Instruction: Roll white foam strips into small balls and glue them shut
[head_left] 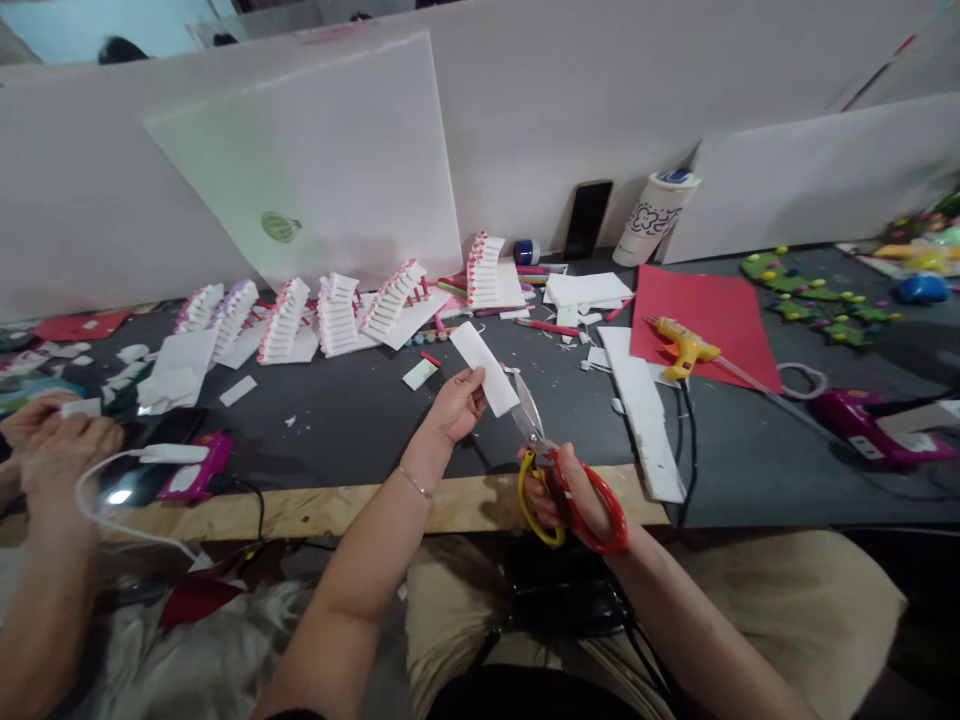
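My left hand [455, 405] pinches a white foam strip [484, 366] and holds it tilted above the dark table [360, 420]. In my right hand [570, 490] are scissors [559, 470] with one yellow and one red handle loop. Their blades point up and left and touch the strip's lower right end. Both hands hover over the table's wooden front edge [330, 508].
Several small white foam staircases [337, 315] stand in a row at the back. A red sheet [701, 310], a yellow glue gun [686, 347], a long foam strip [645, 415], a cup [656, 218] and a phone [586, 218] lie right. Another person's hands [52, 440] work at left.
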